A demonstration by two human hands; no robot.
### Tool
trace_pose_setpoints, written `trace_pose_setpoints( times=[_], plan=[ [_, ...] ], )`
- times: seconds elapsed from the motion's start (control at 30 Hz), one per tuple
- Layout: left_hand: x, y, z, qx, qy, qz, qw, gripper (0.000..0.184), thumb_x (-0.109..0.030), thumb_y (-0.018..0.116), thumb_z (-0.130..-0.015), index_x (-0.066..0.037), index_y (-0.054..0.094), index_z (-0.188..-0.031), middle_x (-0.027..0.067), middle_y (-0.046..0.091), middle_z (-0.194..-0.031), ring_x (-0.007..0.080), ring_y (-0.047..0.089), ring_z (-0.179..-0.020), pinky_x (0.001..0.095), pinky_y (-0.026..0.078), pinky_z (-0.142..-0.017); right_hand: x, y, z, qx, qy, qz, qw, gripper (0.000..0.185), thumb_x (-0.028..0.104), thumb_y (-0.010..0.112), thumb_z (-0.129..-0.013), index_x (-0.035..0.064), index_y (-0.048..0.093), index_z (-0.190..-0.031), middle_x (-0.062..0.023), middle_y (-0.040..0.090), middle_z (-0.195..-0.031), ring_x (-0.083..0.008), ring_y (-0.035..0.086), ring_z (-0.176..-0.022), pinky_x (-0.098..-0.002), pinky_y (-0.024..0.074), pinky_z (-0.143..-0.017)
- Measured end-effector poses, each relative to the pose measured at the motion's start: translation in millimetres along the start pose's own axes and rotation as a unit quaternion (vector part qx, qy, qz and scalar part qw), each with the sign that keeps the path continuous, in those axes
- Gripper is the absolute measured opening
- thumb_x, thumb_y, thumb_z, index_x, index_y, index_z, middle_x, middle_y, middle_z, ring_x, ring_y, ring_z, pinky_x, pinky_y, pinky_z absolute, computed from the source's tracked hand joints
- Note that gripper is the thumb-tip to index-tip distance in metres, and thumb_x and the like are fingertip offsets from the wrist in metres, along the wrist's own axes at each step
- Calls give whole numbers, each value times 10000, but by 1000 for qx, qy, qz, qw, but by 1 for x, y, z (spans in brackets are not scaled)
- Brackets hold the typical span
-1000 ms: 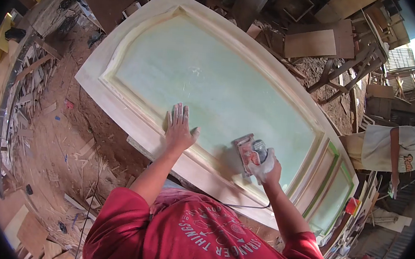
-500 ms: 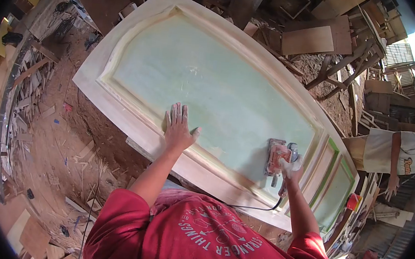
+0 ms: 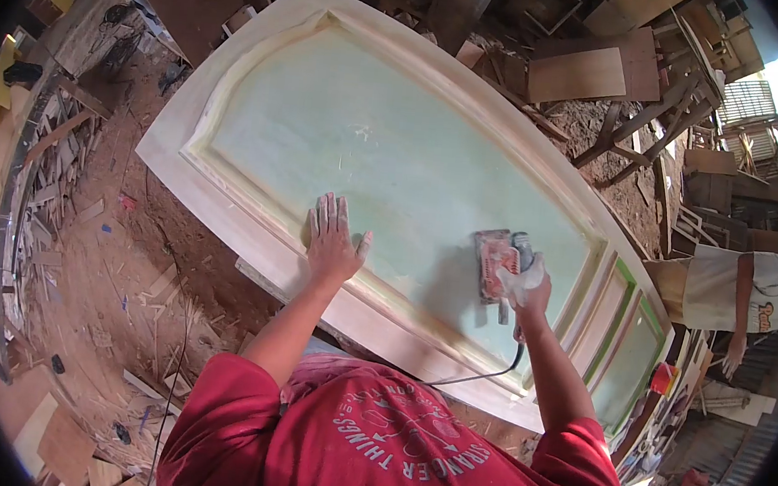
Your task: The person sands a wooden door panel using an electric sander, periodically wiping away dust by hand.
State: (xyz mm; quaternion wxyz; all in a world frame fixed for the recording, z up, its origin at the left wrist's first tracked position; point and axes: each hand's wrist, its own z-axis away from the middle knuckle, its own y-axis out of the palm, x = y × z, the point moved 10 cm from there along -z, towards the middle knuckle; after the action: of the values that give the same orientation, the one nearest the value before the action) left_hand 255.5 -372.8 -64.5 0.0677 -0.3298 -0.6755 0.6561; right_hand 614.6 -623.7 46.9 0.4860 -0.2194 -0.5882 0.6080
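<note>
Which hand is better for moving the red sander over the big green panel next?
Probably the right hand: it grips the red sander on the green panel. The left hand lies flat, holding no tool.

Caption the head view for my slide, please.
Right hand holds a sander on the pale green panel; left hand spread at its edge.

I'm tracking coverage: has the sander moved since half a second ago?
Yes: the sander has moved away from the green strips, toward the arched end of the panel.
</note>
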Motion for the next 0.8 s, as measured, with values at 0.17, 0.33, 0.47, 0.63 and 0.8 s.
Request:
trace_pose_setpoints(
  times=[0.17,0.33,0.47,0.63,0.8],
  plan=[
    [0,1,1,0,-1,-13,1000,993,-575,635,-1057,71,308,-1736,340,280,-1802,484,213,-1707,633,141,-1392,78,14,5,26,-74,25,997,659,512,844,-806,28,589,-1174,-286,787,-1003,-519,768,-965,-573,609,-860],
    [-2,0,1,9,4,-9,1000,1019,-600,637,-1047,76,305,-1733,339,264,-1807,483,201,-1709,634,137,-1394,128,27,12,52,-133,20,989,665,521,814,-839,-6,589,-1175,-279,773,-954,-501,765,-941,-566,608,-852],
    [-3,-1,1,16,3,-14,1000,1040,-608,662,-1022,83,323,-1722,338,271,-1805,480,206,-1707,636,139,-1394,139,39,14,59,-141,7,988,676,463,857,-776,9,594,-1202,-282,783,-976,-497,769,-954,-559,615,-866],
    [-2,-2,1,11,6,-15,1000,1052,-601,689,-998,83,338,-1715,339,286,-1798,482,215,-1704,635,158,-1391,135,37,20,43,-151,19,987,667,490,838,-805,3,601,-1195,-267,779,-956,-496,765,-933,-555,612,-843],
    [-1,-2,1,13,7,-16,1000,1056,-601,701,-989,78,343,-1715,340,291,-1796,489,220,-1701,640,168,-1387,106,27,18,39,-127,5,991,659,490,851,-803,12,589,-1172,-260,780,-954,-499,762,-930,-556,608,-836]
  ],
)
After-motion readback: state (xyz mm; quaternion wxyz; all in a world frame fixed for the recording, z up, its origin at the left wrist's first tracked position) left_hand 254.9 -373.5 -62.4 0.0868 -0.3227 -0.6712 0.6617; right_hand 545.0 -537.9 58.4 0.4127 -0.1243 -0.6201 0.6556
